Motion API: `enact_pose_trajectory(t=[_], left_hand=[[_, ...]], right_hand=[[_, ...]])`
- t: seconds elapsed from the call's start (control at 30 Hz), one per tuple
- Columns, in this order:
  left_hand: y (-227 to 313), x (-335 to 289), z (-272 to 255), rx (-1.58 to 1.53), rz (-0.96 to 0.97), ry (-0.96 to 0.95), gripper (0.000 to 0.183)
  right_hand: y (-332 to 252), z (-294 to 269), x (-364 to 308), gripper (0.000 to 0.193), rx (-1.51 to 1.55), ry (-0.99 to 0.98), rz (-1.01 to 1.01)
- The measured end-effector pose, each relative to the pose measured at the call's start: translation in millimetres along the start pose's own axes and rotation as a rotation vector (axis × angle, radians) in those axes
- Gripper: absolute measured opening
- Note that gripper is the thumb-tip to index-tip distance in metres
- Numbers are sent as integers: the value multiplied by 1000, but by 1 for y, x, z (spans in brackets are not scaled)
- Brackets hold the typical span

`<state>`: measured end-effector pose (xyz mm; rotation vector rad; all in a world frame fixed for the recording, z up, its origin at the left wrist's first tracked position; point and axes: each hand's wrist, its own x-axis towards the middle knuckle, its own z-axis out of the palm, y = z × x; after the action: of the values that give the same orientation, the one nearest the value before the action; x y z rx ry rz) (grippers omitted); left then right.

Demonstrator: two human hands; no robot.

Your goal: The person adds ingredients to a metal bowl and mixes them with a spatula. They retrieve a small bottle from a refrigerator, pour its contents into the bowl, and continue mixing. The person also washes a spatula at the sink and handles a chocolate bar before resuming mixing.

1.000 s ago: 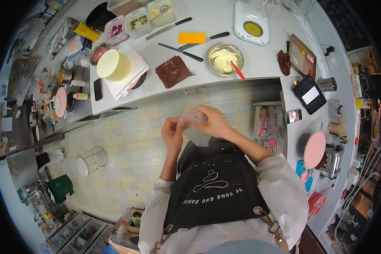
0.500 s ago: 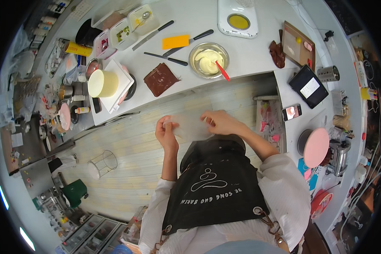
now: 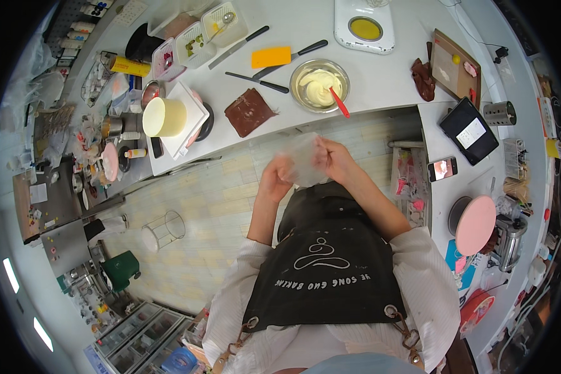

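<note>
Between my two hands is a thin, translucent plastic piece (image 3: 304, 163), smeared by motion; whether it is a bag or a sheet I cannot tell. My left hand (image 3: 275, 178) is closed on its left side, the fingers blurred. At its upper right edge, my right hand (image 3: 334, 159) pinches it. Both hands are over the floor in front of my black apron (image 3: 324, 268), short of the table's edge. Beyond them on the table is a steel bowl (image 3: 294, 93) of pale cream with a red-handled spatula (image 3: 340, 103) in it. A brown square piece (image 3: 249, 112) lies left of the bowl.
A pale yellow round cake (image 3: 163, 117) stands on a white board at the table's left. Knives (image 3: 240, 47), an orange scraper (image 3: 271, 57) and white baskets (image 3: 193, 47) lie farther back. A scale (image 3: 364, 47), tray (image 3: 445, 56), tablet (image 3: 467, 132), phone (image 3: 442, 169) and pink turntable (image 3: 475, 225) are rightward.
My hands have come closer together, the left moving right and the right rising slightly. The plastic between them is now bunched and farther up. The whole view has shifted a little.
</note>
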<state>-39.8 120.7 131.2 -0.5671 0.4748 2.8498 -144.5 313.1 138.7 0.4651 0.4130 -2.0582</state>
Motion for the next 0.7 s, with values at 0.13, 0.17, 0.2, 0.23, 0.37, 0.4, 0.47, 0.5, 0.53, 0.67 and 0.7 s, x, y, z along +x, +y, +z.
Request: enact_pose_trajectory(t=[0.13, 0.17, 0.2, 0.23, 0.37, 0.4, 0.47, 0.5, 0.53, 0.67, 0.7], left_hand=[[20, -6, 20, -158, 68, -62, 36], [23, -6, 23, -207, 17, -144, 37], [23, -9, 27, -197, 55, -110, 35], [19, -16, 32, -190, 89, -77, 33], [19, -46, 40, -237, 58, -283, 32], [20, -54, 54, -16, 220, -213, 38], [27, -73, 110, 430, 570, -81, 56], [37, -80, 102, 674, 607, -106, 60], [51, -84, 83, 917, 640, -133, 67], [55, -58, 8, 1210, 741, -31, 66], [58, -54, 6, 1134, 692, -28, 63]], right_hand=[[4, -12, 3, 35, 111, -146, 83], [4, -5, -1, 36, 78, -88, 57], [2, 3, -2, 35, 75, -101, 15], [-3, 21, -8, 35, 71, -109, -30], [-13, 34, 1, 25, 65, -277, 49], [-6, 42, -3, 24, -12, -179, 14], [8, 104, -34, 29, -173, 6, -41], [11, 122, -43, 29, -151, -99, -37], [14, 135, -50, 30, -131, -203, -35], [32, 162, -46, 26, -197, -283, -103], [34, 163, -39, 25, -312, -228, -157]])
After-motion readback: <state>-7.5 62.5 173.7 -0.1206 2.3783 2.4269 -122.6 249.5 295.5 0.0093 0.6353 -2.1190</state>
